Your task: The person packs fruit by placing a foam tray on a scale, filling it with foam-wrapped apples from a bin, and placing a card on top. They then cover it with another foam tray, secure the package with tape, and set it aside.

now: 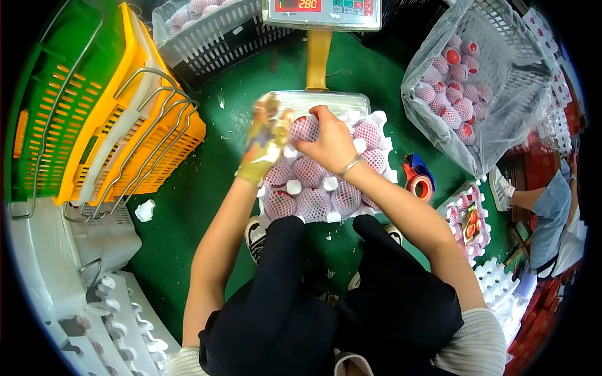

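Note:
A white molded tray (382,169) full of reddish fruits in foam nets rests on the silver platform (343,100) of a scale. My right hand (335,141), bare with a bracelet at the wrist, has its thumb and fingers closed around a netted fruit (305,128) in the tray's back row. Just left of that fruit, my left hand (266,138) is raised by the tray's back left corner in a yellowish patterned glove. Motion smears its fingers. More netted fruits (313,203) fill the front rows near my knees.
The scale's display (307,6) reads 280. At right, a plastic-lined crate (501,94) holds netted fruits, with a tape dispenser (419,178) below it. Yellow and green crates (153,125) stand left, white trays (128,313) below. Another person's leg (533,197) shows at far right.

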Available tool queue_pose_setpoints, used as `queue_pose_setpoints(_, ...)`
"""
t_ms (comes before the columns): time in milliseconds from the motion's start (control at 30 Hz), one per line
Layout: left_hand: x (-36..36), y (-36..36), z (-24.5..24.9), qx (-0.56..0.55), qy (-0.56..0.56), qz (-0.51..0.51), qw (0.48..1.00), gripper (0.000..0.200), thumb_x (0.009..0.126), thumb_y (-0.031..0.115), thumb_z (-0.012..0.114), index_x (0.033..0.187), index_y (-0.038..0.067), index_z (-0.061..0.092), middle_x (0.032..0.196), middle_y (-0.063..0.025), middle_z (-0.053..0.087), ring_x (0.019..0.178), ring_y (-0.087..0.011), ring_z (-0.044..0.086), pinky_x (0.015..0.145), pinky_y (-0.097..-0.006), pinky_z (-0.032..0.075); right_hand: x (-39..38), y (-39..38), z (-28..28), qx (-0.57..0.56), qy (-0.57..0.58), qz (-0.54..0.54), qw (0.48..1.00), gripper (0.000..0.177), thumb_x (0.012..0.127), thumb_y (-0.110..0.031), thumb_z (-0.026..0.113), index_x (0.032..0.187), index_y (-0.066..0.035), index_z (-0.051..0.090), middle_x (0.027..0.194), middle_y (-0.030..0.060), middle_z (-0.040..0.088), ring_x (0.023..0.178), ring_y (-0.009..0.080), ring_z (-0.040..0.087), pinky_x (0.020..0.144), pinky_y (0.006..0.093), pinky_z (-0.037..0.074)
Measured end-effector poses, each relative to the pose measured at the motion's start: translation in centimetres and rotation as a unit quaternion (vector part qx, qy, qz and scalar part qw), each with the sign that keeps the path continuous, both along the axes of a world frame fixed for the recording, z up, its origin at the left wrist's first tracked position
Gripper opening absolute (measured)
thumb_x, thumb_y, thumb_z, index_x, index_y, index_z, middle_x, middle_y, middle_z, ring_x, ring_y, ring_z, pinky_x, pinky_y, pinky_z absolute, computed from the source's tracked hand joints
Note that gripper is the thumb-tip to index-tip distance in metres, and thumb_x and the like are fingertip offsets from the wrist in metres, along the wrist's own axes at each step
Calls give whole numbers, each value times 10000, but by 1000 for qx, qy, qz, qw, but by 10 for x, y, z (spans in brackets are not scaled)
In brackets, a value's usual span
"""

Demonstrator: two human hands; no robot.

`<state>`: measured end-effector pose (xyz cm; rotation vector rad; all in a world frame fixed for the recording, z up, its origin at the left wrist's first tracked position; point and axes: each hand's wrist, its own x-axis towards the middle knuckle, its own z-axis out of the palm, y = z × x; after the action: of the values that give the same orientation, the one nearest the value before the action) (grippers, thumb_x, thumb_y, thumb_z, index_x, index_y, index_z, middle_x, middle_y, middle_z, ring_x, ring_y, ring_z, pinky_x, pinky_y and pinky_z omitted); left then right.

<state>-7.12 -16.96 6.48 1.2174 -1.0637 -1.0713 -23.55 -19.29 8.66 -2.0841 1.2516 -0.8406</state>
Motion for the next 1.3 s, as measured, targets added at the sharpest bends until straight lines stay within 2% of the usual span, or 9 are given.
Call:
queue_pose_setpoints(100,18,16,19,-52,-107,102,988,419,969,162,566,1341,51,411,1175,-106,536,1103,-171,519,962,-293,422,8,-1,-14,-3,29,-65,997,531,745,-272,748,1020,54,431,907,297,594,818,463,613,711,493,516)
queue_pose_setpoints(300,36,62,9,-1,-27,106,994,444,934,91,593,1338,51,413,1201,-119,516,1100,-178,510,971,-290,407,9,11,-26,-71,79,-97,990,518,794,-324,734,1030,51,465,948,261,528,734,432,610,655,466,516)
queue_pose_setpoints(567,48,96,11,10,-131,132,983,476,915,48,603,1349,36,408,1210,-143,515,1064,-181,529,954,-296,429,7,10,-36,-95,240,-35,965,367,829,-248,679,1044,20,548,992,203,540,890,347,609,769,411,523)
queue_pose_setpoints(633,62,110,14,-8,-135,135,982,434,910,78,626,1306,53,451,1181,-136,549,1024,-200,578,903,-308,471,-26,26,21,-235,177,-18,955,413,829,-211,677,1144,20,543,1023,208,558,928,368,590,830,431,485)
queue_pose_setpoints(767,94,144,6,36,-141,165,975,347,908,89,633,1233,38,523,1102,-83,589,1044,-165,572,914,-293,460,-125,70,64,-99,56,-110,987,348,814,-76,657,1140,12,575,1058,190,598,957,333,597,843,388,476)
queue_pose_setpoints(1000,116,194,-18,98,-149,181,967,227,923,114,615,1130,25,592,1002,-58,605,887,-124,561,822,-254,468,-254,127,-5,129,15,-244,961,180,840,-108,656,961,25,643,886,118,669,790,207,660,710,309,511)
queue_pose_setpoints(1133,89,186,68,-2,-104,188,977,241,901,101,626,1119,4,595,951,-63,615,826,-140,573,790,-281,475,-260,118,-24,197,-20,-229,953,191,843,-127,655,958,26,652,948,127,666,852,187,652,760,301,503)
queue_pose_setpoints(1233,61,175,155,-174,-46,52,982,243,873,105,624,1082,-8,578,913,-100,589,761,-152,556,696,-274,458,-246,92,-49,255,-24,-190,948,352,883,-224,657,1133,18,598,1134,147,623,1026,195,600,878,314,469)
queue_pose_setpoints(1300,44,178,204,-257,-36,-72,963,366,883,292,619,1131,28,563,876,-117,522,759,-218,524,628,-297,437,-208,76,-45,328,-87,-124,933,517,892,-300,663,1271,12,498,1217,163,587,1107,219,568,937,330,446)
